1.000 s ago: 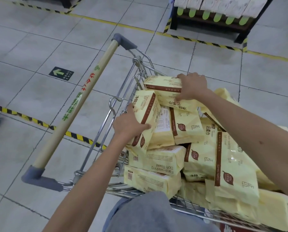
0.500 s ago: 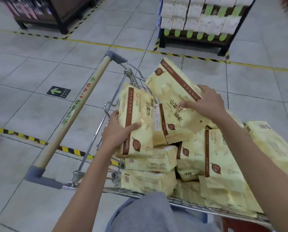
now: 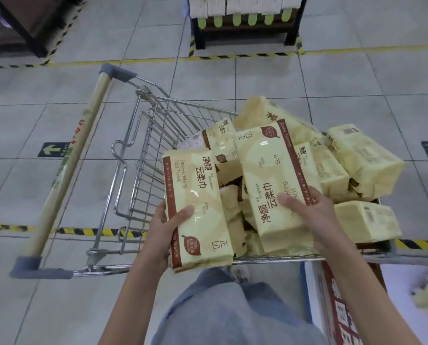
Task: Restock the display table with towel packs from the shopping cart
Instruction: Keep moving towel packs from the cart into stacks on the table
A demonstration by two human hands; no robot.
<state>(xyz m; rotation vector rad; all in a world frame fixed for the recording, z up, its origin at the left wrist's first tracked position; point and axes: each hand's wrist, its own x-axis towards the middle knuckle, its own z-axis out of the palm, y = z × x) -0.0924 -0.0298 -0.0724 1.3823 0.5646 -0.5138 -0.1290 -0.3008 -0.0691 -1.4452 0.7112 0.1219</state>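
Two packs up: I read the left hand point(image 3: 167, 226) clamped on one towel pack point(image 3: 198, 207), right hand point(image 3: 307, 215) clamped on another pack point(image 3: 270, 180), both above the shopping cart point(image 3: 143, 150) pile.

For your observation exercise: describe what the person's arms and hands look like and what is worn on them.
Both forearms are bare up to the frame's edge; no sleeves show. The left hand and right hand wear no gloves, and no rings, watch or bracelet are visible. Fingernails look short and unpainted.
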